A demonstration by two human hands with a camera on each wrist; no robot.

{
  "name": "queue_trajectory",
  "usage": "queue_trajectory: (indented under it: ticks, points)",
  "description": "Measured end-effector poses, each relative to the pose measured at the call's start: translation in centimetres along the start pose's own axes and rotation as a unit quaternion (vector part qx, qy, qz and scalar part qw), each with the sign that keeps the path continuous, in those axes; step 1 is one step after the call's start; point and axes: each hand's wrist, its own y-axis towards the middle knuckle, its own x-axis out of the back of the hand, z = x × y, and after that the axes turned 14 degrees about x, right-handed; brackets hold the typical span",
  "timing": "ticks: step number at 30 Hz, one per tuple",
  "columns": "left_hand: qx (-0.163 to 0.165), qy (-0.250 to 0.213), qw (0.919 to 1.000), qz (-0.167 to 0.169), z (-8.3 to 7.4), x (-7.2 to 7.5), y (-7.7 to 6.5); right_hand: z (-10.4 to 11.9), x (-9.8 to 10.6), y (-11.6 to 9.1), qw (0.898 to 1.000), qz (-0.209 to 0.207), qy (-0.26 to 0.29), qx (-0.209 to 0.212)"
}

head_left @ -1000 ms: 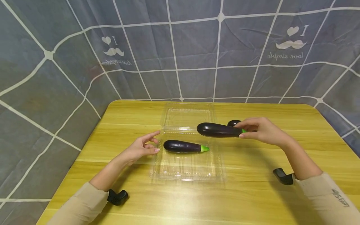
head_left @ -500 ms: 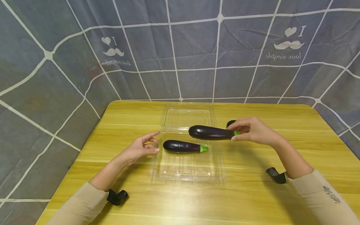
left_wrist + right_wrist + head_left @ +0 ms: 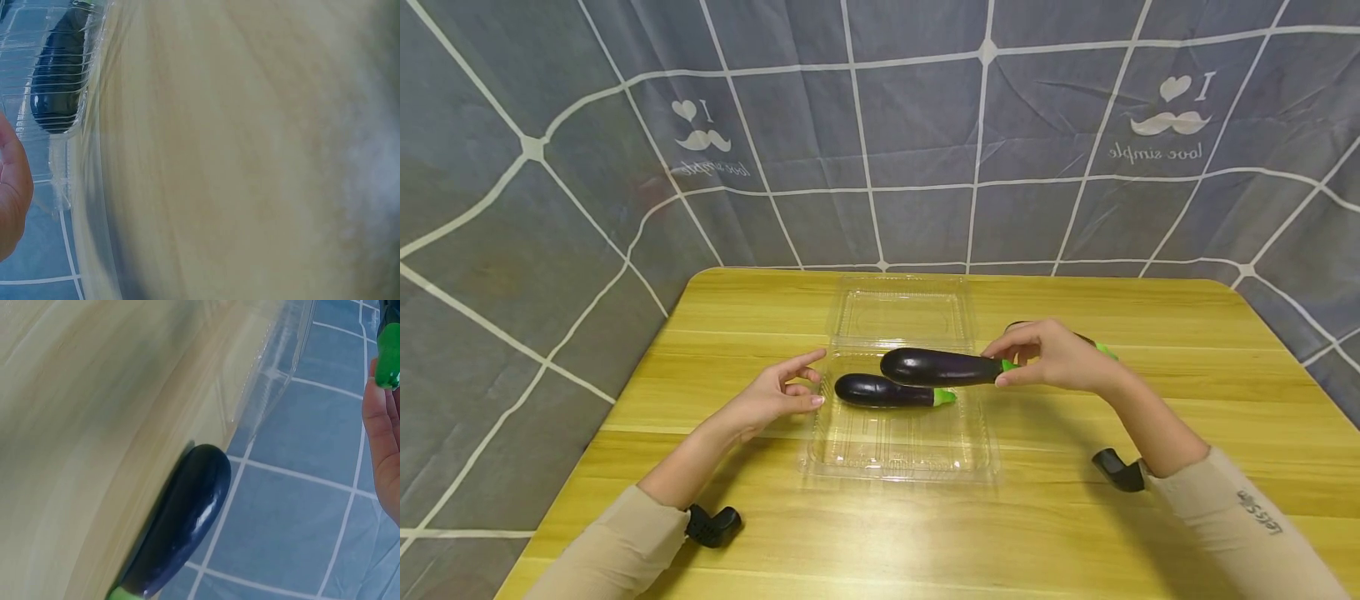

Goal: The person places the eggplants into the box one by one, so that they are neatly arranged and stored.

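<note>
My right hand [image 3: 1048,357] pinches an eggplant [image 3: 936,367] by its green stem end, holding it level over the clear plastic clamshell box [image 3: 898,475]. Beneath it, a second eggplant [image 3: 880,391] lies in the box's near half, partly overlapped by the held one in the head view. My left hand [image 3: 771,393] is at the box's left rim, fingers loosely bent with nothing in them. Behind my right hand a third eggplant [image 3: 184,519] lies on the table; in the head view only its ends show past the hand.
The box's lid [image 3: 902,317] lies folded back toward the far edge of the wooden table [image 3: 760,308]. A grey curtain with white lines [image 3: 925,142] hangs behind and to the sides. Black camera mounts [image 3: 715,527] sit at both wrists.
My right hand has carried its eggplant left and slightly nearer, from the box's right edge to over the eggplant inside. The third eggplant's stem now shows. My left hand stays put.
</note>
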Motion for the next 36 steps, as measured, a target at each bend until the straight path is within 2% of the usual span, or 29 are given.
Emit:
queue_trajectory:
  ticks: [11, 25, 36]
  points:
    - [-0.002, 0.002, 1.0000, 0.002, 0.1, 0.0, 0.0, 0.4, -1.1, 1.0, 1.000, 0.018, -0.010, -0.008]
    - [-0.002, -0.004, 1.0000, -0.001, 0.1, -0.2, 0.0, -0.5, -3.2, 2.4, 0.999, 0.033, 0.004, 0.027]
    - [-0.004, -0.007, 1.0000, 0.002, 0.2, 0.0, 0.1, -0.5, -4.5, 3.5, 0.998, 0.053, 0.021, 0.013]
